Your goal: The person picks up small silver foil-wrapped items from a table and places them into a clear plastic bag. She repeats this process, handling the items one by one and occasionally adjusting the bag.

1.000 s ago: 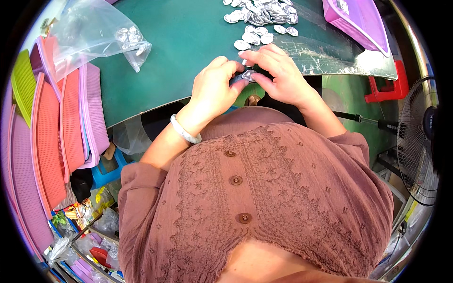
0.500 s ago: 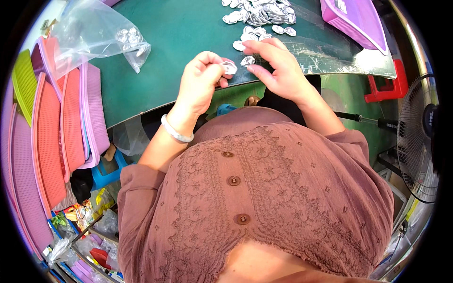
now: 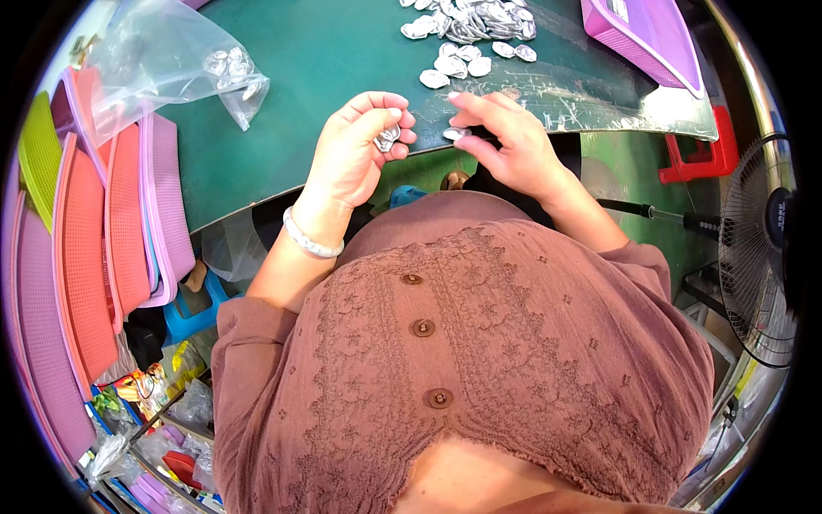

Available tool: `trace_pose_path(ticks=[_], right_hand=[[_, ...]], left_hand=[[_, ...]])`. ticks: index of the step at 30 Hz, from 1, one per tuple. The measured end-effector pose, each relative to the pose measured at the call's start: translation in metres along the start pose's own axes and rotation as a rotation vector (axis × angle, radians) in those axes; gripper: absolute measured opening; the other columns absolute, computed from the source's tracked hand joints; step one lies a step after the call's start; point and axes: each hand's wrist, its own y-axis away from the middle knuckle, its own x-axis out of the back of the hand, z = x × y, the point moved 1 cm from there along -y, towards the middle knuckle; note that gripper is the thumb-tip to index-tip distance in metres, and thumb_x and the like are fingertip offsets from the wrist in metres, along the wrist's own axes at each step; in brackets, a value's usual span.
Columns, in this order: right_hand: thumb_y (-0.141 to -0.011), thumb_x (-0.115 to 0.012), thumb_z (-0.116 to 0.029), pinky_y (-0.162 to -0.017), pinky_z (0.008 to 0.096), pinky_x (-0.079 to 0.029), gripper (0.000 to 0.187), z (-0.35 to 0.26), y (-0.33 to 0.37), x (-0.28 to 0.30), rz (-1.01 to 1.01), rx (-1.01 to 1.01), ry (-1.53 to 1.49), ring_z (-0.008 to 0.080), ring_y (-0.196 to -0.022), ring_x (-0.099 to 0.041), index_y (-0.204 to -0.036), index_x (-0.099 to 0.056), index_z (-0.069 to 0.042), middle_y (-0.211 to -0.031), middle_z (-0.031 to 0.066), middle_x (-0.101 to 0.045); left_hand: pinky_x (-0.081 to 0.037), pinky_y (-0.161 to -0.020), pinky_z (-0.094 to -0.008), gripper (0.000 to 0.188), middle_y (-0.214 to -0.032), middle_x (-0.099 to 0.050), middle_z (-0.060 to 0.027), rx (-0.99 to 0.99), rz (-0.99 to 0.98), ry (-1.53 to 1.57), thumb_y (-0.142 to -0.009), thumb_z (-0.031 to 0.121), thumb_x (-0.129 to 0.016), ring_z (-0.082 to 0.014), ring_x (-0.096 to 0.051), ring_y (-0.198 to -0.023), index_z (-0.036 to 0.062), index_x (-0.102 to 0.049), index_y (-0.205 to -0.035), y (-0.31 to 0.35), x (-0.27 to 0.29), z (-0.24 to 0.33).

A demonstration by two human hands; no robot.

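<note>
Left hand: pulled a touch back to the left; half a second ago a silver piece was held out at the fingertips, now it's been tucked down into the curled fingers.
Left grip: clenched on that silver piece, thumb laid across; whether another one is hidden underneath can't be made out.
Right hand: brought lower, toward the front of the desk.
Right grip: thumb set against the near-edge piece, other fingers arched over it; whether it's properly pinched can't be told from this angle tbh.
Desk edge: the near-edge piece was lying further in half a second ago, so it seems to have been dragged right up to the front.
Both hands: bunched over one piece a second ago, now kept apart with a piece at each. Attention looks to have been shifted onto a second piece, though that's only a judgement.
Silver pile: left alone at the far side, with a few loose pieces scattered nearer the hands, also untouched.
Plastic bag: not moved, some silver pieces bunched in one corner.
Purple basket: parked to the right.
</note>
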Motion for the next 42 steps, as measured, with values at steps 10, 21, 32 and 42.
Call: trace_pose_path(ticks=[10,21,32,42], right_hand=[[-0.080,-0.059,-0.003,-0.069,0.0227,-0.048,0.040,-0.009,-0.011,-0.013,0.142,-0.552,-0.800,0.0086,-0.075,-0.059,-0.118,-0.046,0.003,-0.082,0.0076,-0.065],[-0.077,-0.055,0.001,-0.076,0.0336,-0.046,0.035,0.004,-0.027,-0.010,0.202,-0.060,-0.027,0.0285,-0.085,-0.056,-0.112,-0.052,-0.004,-0.090,0.0099,-0.062],[-0.072,-0.060,-0.001,-0.076,0.0341,-0.044,0.040,-0.001,-0.024,-0.008,0.034,-0.029,0.045,0.0260,-0.087,-0.053,-0.111,-0.054,-0.005,-0.088,0.0078,-0.063],[-0.081,-0.057,-0.005,-0.066,0.0195,-0.042,0.044,-0.016,-0.026,-0.012,-0.030,-0.512,-0.881,0.0059,-0.071,-0.052,-0.123,-0.043,-0.001,-0.078,0.0011,-0.059]], left_hand=[[-0.043,-0.053,-0.0200,0.014,-0.081,-0.059,-0.0037,0.026,-0.072,-0.163,-0.082,0.011,-0.060,-0.0094,-0.055,-0.067,0.0030,-0.056,-0.093,0.006,-0.017,-0.007],[-0.042,-0.052,-0.0196,0.006,-0.079,-0.060,-0.0030,0.014,-0.011,-0.105,-0.084,0.009,-0.055,-0.0087,-0.055,-0.064,0.0033,-0.057,-0.087,0.004,-0.014,-0.006],[-0.042,-0.049,-0.0201,0.007,-0.075,-0.058,-0.0050,0.056,0.028,0.007,-0.083,0.009,-0.057,-0.0100,-0.054,-0.061,0.0029,-0.055,-0.086,0.005,-0.009,-0.003],[-0.037,-0.045,-0.0194,0.008,-0.069,-0.057,-0.0038,0.002,0.017,-0.131,-0.083,0.012,-0.058,-0.0086,-0.050,-0.054,0.0034,-0.057,-0.081,0.007,-0.012,-0.001]])
